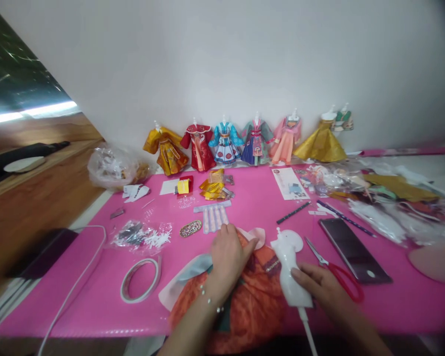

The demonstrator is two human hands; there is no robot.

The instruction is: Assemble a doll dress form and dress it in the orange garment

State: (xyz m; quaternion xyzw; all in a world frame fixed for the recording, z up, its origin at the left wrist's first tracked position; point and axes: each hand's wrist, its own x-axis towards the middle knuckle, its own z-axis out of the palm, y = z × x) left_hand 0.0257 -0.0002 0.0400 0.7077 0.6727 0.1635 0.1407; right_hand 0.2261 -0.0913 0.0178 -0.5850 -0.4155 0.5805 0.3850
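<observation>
My left hand [230, 252] lies over an orange patterned doll dress [259, 296], fingers curled down on its upper part. Pale pink and grey-blue pieces of cloth stick out around the dress. With fingers along its right side, my right hand [315, 282] grips a small white doll mannequin [291, 272]. The mannequin tilts beside the dress, and its white stick points down toward the front edge. Next to its shoulder is a round white piece [294, 240]. Red-handled scissors [337, 274] lie right of my right hand.
Several dressed mini mannequins [226, 143] stand along the wall. On the pink table [92, 291] are a tape roll [124, 287], a bag of small white parts [157, 237], an oval patterned box [190, 228] and a phone [356, 252]. Plastic-wrapped fabrics [400, 188] pile up at right.
</observation>
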